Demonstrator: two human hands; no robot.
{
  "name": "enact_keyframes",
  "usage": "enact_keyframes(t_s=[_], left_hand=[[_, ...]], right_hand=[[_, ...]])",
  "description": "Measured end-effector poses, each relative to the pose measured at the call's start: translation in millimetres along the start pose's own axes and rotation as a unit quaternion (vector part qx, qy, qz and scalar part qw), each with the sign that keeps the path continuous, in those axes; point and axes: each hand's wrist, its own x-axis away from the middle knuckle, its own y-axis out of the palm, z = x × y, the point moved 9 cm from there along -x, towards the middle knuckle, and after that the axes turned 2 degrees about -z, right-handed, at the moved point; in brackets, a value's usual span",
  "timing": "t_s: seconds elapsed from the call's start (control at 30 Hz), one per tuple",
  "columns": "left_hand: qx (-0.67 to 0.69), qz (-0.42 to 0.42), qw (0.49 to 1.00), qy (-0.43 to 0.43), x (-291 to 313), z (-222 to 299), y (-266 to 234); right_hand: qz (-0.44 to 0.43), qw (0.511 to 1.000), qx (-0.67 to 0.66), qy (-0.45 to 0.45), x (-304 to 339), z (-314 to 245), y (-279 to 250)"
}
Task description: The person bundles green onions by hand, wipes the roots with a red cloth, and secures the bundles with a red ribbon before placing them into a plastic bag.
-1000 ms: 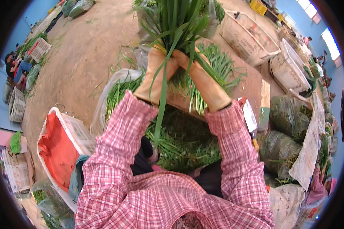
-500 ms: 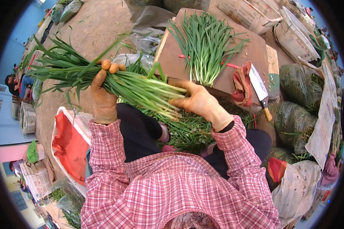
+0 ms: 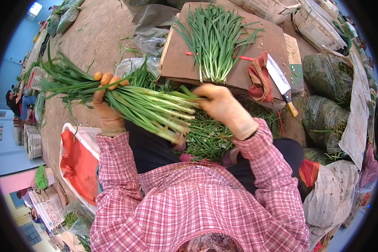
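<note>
My left hand, in a tan glove, is wrapped round the middle of a bunch of garlic chives. The leaves fan out to the left, and the pale stem ends point right. At those ends my gloved right hand is closed in a pinch on a green chive leaf. Beyond my hands, a second pile of chives lies on a brown board, across a red strip. A knife with a wooden handle rests at the board's right edge, beside a reddish cloth.
Cut leaves cover the floor between my feet. A white basket with a red lining stands at my left. Wrapped bundles of greens and a pale sack are at my right. Plastic crates sit at the far right.
My right hand has come away slightly to the right from the stem ends, drawing a leaf with it. The bunch in my left hand has shifted a little left, and the whole view has moved slightly.
</note>
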Motion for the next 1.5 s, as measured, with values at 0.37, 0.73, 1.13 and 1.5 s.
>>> enact_keyframes(t_s=[0.37, 0.73, 1.13, 1.5], left_hand=[[-0.036, 0.14, 0.987, -0.065, -9.5, -40.5, -54.5], [-0.121, 0.352, 0.927, -0.043, 3.1, -49.7, -76.8], [-0.092, 0.41, 0.905, -0.067, 11.7, -72.1, -81.8], [-0.046, 0.469, 0.881, -0.043, 26.5, -55.1, -103.6]], right_hand=[[-0.11, 0.974, 0.186, -0.075, 22.5, -47.2, 23.9], [-0.043, 0.979, 0.149, -0.129, 24.3, -61.0, -13.3], [0.033, 0.982, 0.135, -0.127, 16.2, -50.6, -17.6], [0.239, 0.943, -0.198, 0.122, 66.4, 50.9, -80.4]])
